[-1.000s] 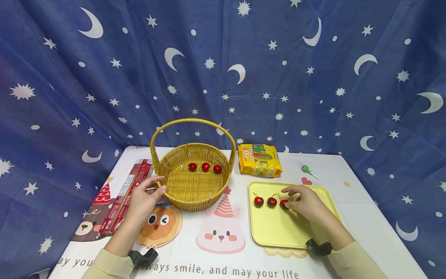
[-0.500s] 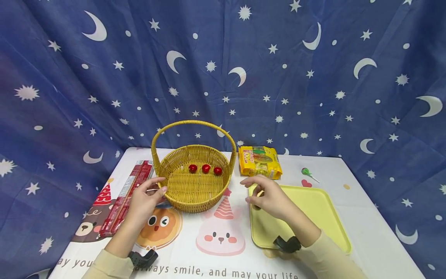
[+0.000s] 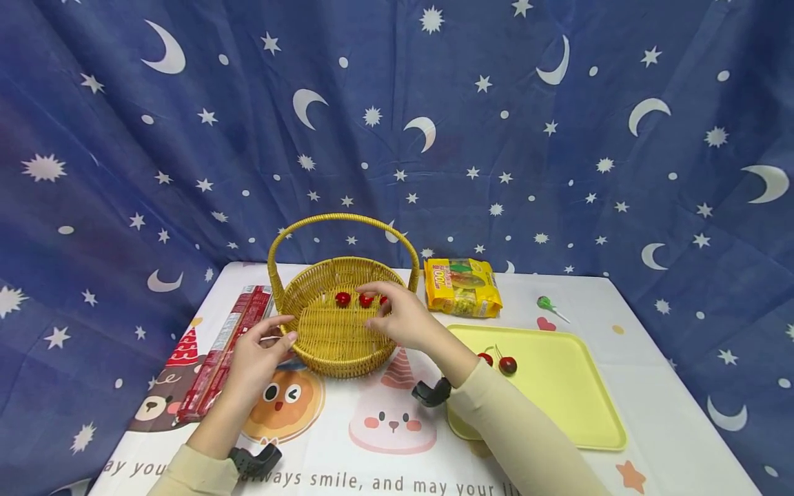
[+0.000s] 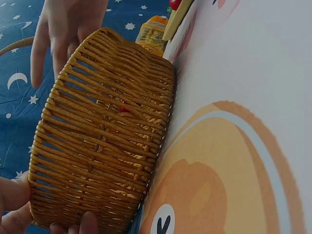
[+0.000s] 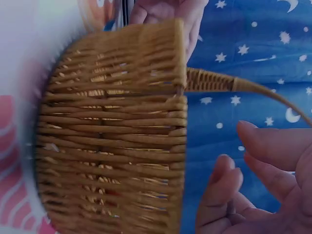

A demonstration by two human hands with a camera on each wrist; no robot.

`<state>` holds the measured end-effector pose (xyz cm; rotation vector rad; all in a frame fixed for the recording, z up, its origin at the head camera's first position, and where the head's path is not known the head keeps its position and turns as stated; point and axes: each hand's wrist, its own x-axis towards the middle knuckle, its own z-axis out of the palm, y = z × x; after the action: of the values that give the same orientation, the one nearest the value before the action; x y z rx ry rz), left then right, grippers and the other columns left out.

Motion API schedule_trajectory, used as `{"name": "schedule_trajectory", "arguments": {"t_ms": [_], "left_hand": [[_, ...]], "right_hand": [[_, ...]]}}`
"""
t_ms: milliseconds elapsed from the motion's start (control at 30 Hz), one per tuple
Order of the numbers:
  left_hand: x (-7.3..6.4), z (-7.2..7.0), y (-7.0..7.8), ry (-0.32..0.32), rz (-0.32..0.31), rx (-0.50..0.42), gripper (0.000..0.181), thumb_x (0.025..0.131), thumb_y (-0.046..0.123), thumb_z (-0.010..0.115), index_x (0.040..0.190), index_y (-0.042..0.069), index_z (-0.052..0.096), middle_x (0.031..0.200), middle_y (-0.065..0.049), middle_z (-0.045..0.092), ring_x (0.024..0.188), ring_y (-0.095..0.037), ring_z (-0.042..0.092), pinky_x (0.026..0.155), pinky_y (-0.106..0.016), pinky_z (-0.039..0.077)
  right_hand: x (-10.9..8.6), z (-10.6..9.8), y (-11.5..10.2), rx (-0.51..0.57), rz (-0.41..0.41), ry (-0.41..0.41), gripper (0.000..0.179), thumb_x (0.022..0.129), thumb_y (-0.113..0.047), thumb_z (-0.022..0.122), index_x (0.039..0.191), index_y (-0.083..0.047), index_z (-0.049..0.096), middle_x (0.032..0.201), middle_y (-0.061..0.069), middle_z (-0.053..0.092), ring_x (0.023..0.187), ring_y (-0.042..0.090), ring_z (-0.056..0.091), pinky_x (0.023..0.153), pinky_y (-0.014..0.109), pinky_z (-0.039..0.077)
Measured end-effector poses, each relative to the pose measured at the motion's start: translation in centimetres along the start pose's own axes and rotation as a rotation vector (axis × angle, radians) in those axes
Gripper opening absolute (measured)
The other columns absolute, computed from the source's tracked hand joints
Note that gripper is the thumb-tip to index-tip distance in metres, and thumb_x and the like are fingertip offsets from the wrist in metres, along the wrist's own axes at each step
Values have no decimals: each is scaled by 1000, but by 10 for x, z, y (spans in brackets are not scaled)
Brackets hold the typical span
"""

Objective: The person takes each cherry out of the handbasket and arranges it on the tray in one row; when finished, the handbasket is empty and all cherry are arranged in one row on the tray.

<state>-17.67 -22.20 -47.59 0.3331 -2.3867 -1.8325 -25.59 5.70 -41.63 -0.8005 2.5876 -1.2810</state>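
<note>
A round wicker basket [image 3: 347,355] with a tall arched handle stands left of centre, several red cherries [image 3: 342,299] lying on its floor. My left hand [image 3: 257,355] holds its left side, thumb and a finger at the rim, other fingers against the outer wall in the left wrist view. My right hand [image 3: 400,313] reaches over the basket's right part, partly hiding one cherry. In the right wrist view its fingers [image 5: 226,183] are loosely bent, with nothing between them. On the yellow tray [image 3: 558,393] sit stemmed cherries [image 3: 507,365], one partly behind the right forearm.
Behind the tray lies a yellow candy bag [image 3: 462,287], with a green lollipop [image 3: 546,302] to its right. Long red packets [image 3: 226,351] lie left of the basket. A blue star-and-moon curtain [image 3: 397,138] hangs behind the table.
My right hand has left the cherries on the tray, passing leftward over the tray's left edge to the basket. My left hand and the basket have stayed put.
</note>
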Motion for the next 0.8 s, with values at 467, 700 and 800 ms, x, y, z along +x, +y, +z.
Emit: {"name": "schedule_trajectory", "arguments": {"t_ms": [467,700,800], "left_hand": [[-3,-4,-3,0,-5,-19,42,105,14,72,146,9,64,114,-10,58,93,-5,69,85,-28,69],[-1,-1,-3,-11,25,-42,41,104,12,71,145,6,64,112,-9,57,93,-5,70,85,-29,69],[-1,0,-3,-8,34,-54,41,104,10,71,144,5,65,110,-9,59,93,-7,72,85,-31,69]], "right_hand": [[67,34,24,-161,168,-93,68,96,-12,81,158,-21,55,163,6,54,151,30,51,125,50,48],[74,39,30,-270,244,-133,53,95,-3,78,144,-22,70,155,5,63,129,26,64,96,35,57],[74,41,29,-310,226,-165,43,93,0,78,131,-21,79,148,5,69,124,24,66,91,32,56]]}}
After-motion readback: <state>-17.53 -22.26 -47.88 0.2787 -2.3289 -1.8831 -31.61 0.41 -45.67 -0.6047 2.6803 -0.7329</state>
